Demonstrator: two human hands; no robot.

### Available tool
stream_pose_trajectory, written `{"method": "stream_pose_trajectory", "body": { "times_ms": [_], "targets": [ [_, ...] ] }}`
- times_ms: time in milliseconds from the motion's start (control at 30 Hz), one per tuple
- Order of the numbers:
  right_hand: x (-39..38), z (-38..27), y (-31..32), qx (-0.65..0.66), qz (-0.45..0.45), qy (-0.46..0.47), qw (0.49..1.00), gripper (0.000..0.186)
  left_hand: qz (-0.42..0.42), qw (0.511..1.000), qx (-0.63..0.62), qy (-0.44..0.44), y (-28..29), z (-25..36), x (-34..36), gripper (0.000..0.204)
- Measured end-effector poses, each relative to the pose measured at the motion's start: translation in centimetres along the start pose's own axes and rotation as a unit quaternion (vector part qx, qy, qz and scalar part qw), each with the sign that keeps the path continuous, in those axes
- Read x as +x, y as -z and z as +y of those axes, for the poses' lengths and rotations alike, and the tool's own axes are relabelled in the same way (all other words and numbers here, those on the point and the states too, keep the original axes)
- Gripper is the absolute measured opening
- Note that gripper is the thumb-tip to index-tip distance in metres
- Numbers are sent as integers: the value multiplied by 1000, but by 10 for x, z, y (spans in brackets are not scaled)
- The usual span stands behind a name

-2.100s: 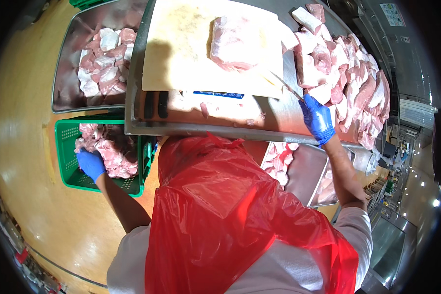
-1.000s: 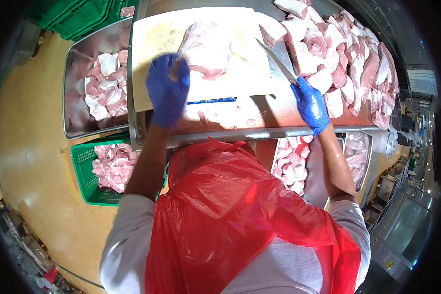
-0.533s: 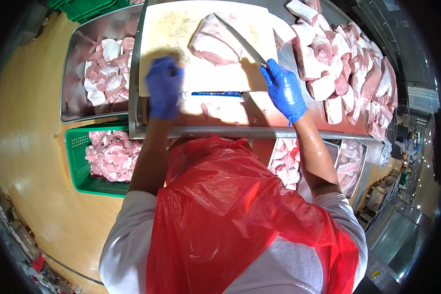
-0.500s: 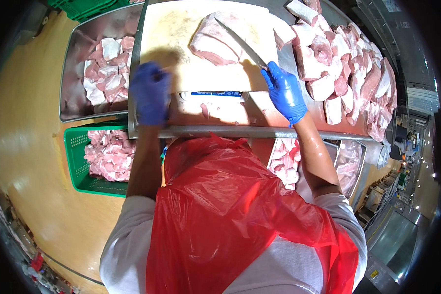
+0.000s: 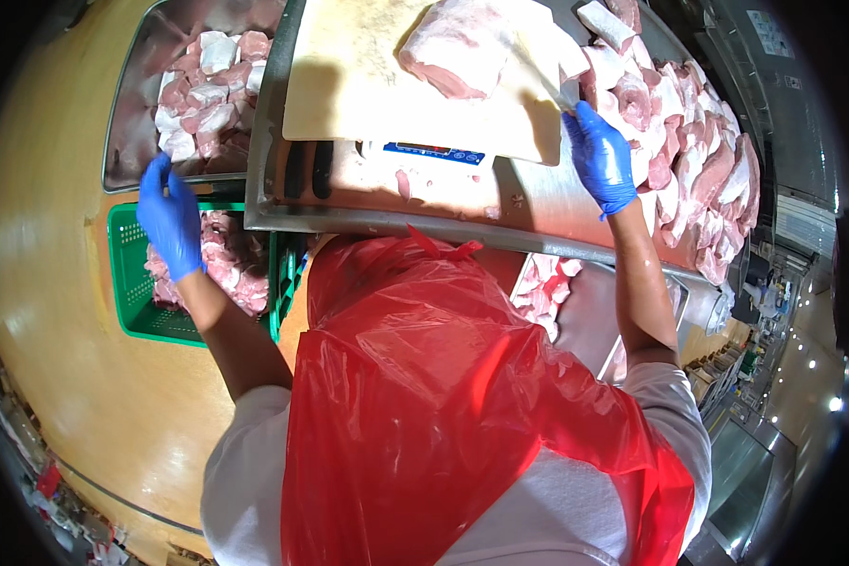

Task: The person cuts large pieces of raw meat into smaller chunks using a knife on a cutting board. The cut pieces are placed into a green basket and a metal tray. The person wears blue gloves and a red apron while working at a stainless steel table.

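My left hand (image 5: 172,222), in a blue glove, is over the green basket (image 5: 127,297) of pink meat trimmings (image 5: 236,278). Its fingers are apart and hold nothing. At the right edge of the white cutting board (image 5: 349,108), my blue-gloved right hand (image 5: 602,160) is closed around a knife; the handle is hidden in the fist and the blade hardly shows. On the board lies a large pale slab of pork (image 5: 467,47) with a pink cut side, touched by neither hand.
A steel tub (image 5: 127,141) of cut pork chunks (image 5: 203,94) stands left of the steel table (image 5: 349,219). Whole pork pieces (image 5: 689,151) are heaped at right. Two dark handles (image 5: 323,170) and a scale with a blue panel (image 5: 434,152) are by the board's near edge.
My left hand has moved left and down, from the board's near left corner to above the green basket. My right hand has shifted right, and the knife blade has left the slab.
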State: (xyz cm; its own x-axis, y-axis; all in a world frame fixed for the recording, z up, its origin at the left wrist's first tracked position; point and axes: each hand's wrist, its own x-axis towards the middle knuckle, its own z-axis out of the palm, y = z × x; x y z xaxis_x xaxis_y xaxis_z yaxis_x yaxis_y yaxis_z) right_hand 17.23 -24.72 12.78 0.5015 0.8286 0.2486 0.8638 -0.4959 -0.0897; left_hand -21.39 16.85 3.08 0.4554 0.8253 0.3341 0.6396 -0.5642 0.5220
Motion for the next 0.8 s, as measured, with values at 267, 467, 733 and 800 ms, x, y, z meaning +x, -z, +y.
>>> {"method": "stream_pose_trajectory", "body": {
  "times_ms": [267, 467, 733, 800],
  "targets": [
    [25, -46, -2, -101, -99, 110, 984, 14, -8, 853, -165, -495, -50, 232, 83, 19],
    [29, -17, -18, 499, -50, -282, 818, 29, -330, 768, -444, -324, -167, 206, 123, 27],
    [127, -111, -1, 651, 96, -151, 738, 27, -167, 858, -237, -423, -180, 209, 102, 23],
    [133, -128, 6, 804, 76, -47, 588, 16, -278, 923, -245, -103, -175, 159, 104, 32]
  ]
}}
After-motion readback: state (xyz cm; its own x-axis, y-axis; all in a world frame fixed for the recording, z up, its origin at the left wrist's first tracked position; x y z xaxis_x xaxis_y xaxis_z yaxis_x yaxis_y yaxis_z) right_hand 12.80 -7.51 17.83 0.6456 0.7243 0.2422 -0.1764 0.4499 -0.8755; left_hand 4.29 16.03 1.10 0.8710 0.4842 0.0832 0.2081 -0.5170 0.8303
